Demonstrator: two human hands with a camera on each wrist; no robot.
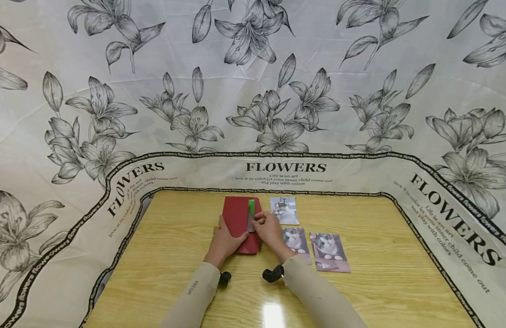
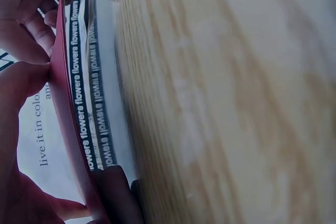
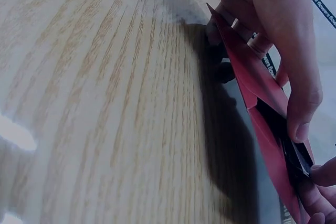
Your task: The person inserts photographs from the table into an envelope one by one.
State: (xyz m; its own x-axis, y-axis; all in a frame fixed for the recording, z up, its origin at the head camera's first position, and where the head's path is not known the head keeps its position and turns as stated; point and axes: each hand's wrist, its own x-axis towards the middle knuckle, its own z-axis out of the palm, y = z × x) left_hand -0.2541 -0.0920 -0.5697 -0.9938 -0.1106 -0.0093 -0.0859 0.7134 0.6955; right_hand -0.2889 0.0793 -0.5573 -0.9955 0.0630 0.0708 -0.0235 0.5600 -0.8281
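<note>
My left hand [image 1: 224, 240] grips a red envelope [image 1: 235, 225], with the thumb on its face and fingers behind its left edge. In the right wrist view the envelope [image 3: 252, 72] is raised off the table, its side opening parted. A thin card [image 1: 251, 208], green at the top and dark below, shows as a narrow strip at that opening. My right hand [image 1: 270, 230] pinches the card's edge between thumb and fingers. Dark inner surfaces [image 3: 275, 121] are visible in the opening. How much of the card lies inside the envelope is hidden.
Three cat photos lie on the wooden table [image 1: 392, 255], to the right of the envelope: one at the back [image 1: 283, 210], one partly behind the right forearm [image 1: 295, 241], one farther right [image 1: 330, 252]. A flower-printed cloth [image 1: 285, 171] encloses the table's back and sides.
</note>
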